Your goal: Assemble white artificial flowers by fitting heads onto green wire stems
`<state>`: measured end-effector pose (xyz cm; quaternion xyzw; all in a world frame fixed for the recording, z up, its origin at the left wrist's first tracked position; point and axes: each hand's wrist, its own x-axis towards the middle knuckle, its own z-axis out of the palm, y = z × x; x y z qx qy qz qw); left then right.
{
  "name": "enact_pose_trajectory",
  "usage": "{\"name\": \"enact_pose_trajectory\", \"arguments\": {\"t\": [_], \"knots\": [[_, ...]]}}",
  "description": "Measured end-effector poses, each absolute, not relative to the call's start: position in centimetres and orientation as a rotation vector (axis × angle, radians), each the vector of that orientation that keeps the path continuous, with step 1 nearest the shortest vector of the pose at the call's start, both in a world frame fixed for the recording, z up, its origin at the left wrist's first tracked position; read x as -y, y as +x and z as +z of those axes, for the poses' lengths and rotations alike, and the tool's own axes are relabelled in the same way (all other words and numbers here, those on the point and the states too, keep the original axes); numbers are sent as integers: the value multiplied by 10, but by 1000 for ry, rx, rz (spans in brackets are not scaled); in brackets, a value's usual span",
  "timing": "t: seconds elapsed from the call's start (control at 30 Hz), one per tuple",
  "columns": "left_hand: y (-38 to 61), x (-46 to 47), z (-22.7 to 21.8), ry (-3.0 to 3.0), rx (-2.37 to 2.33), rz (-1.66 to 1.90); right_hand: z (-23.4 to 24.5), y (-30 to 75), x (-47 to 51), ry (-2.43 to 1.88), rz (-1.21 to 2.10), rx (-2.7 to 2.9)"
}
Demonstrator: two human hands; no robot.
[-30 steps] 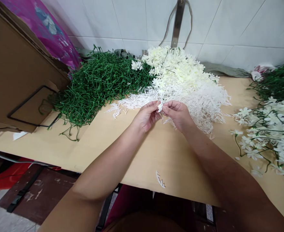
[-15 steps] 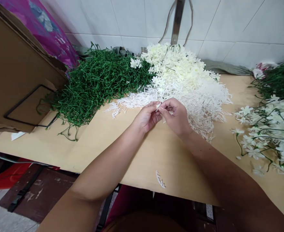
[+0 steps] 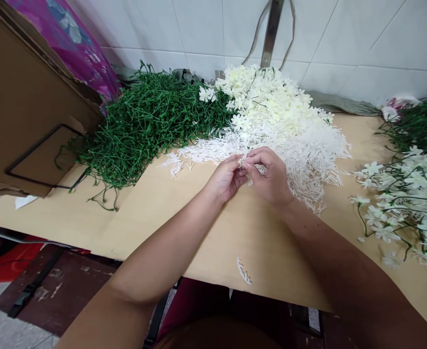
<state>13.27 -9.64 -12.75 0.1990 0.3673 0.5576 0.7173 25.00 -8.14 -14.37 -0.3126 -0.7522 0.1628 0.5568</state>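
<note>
My left hand and my right hand meet fingertip to fingertip over the table. Between their pinched fingers is a small white artificial flower, mostly covered by the fingertips. Whether a second piece is pinched there too, I cannot tell. Just beyond and to the right of my hands lies a heap of thin white plastic stamens. Behind it rises a pile of cream-white artificial flower heads. Green plastic stems are heaped to the left.
Assembled white flowers on green stems spread over the right side, with more green stems behind. A loose white sprig lies near the front edge of the table. At left stands a cardboard box; a tiled wall closes the back.
The view has shifted slightly. My hands stay together at nearly the same place, and their fingertips have moved only a little around the small white flower.
</note>
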Motion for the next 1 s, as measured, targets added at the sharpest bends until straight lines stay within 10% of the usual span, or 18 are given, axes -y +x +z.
{"name": "enact_pose_trajectory", "arguments": {"t": [0.73, 1.0], "knots": [[124, 94, -138, 1741, -1333, 1389, -146, 257, 77, -904, 336, 1665], [116, 96, -133, 1947, -1304, 1372, -147, 254, 76, -873, 831, 1483]]}}
